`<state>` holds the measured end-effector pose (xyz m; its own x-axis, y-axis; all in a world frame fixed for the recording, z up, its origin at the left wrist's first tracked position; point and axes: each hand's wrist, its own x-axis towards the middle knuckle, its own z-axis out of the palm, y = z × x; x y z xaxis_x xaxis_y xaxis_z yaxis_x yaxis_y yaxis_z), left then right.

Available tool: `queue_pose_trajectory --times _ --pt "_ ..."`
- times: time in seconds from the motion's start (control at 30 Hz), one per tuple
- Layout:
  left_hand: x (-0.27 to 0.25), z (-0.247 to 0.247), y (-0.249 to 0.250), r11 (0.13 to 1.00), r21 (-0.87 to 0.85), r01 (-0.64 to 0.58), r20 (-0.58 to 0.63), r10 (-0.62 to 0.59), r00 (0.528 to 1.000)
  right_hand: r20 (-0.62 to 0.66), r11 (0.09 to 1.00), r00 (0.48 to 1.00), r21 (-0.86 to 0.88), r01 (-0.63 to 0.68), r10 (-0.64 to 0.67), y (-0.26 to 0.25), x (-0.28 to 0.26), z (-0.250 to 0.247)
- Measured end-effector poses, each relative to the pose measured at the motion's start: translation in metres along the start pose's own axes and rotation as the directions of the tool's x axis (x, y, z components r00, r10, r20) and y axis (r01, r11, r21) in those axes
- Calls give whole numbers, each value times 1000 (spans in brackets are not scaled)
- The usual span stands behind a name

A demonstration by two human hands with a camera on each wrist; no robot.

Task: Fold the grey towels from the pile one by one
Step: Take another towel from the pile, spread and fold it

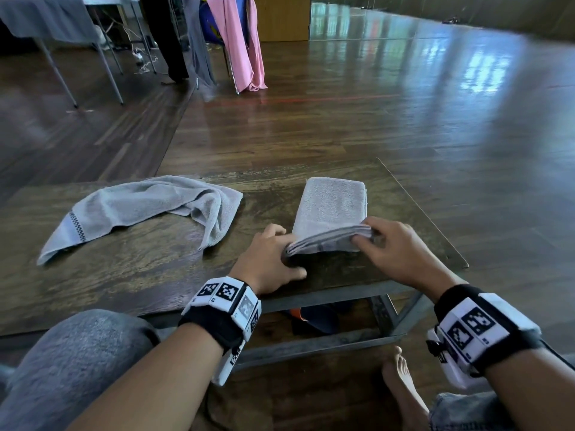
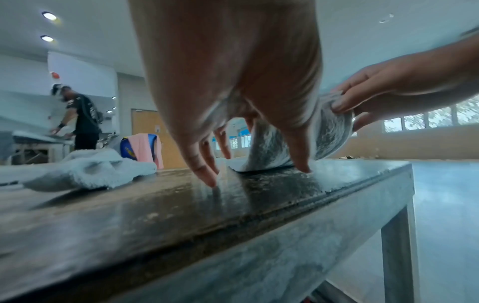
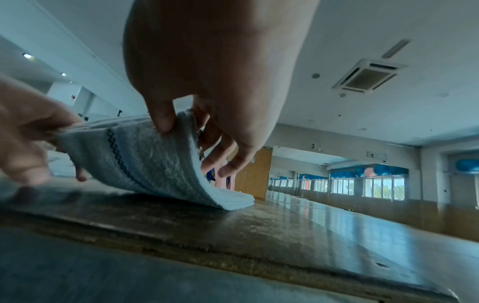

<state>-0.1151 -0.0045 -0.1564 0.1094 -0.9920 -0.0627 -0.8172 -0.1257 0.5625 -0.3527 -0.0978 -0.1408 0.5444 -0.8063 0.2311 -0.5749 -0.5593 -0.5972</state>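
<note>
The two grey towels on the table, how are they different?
The towel on the right is folded into a neat thick strip; the towel on the left lies loose and crumpled. The left hand and right hand lift the right towel's near end; nobody touches the left towel. Both are grey and lie on the table.

Large hall: glossy dark wooden plank floor (image 1: pixel 389 126); low worn dark wood table on a grey metal frame (image 1: pixel 130 275); light wooden double door (image 3: pixel 255 174); mirrored wall (image 1: pixel 389 17); row of daylight windows (image 3: pixel 373 187); white ceiling with square air-conditioning vent (image 3: pixel 368 76) and round recessed lights (image 2: pixel 49 16).
</note>
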Motion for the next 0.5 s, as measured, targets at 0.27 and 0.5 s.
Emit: queue_pose_trajectory --times 0.27,0.5 --pt "12 -11 15 900 -409 151 -31 -179 983 32 900 982 395 -183 186 3 11 -2" --pt "26 9 7 948 -222 227 -68 -247 967 199 888 906 204 -412 374 24 34 14"
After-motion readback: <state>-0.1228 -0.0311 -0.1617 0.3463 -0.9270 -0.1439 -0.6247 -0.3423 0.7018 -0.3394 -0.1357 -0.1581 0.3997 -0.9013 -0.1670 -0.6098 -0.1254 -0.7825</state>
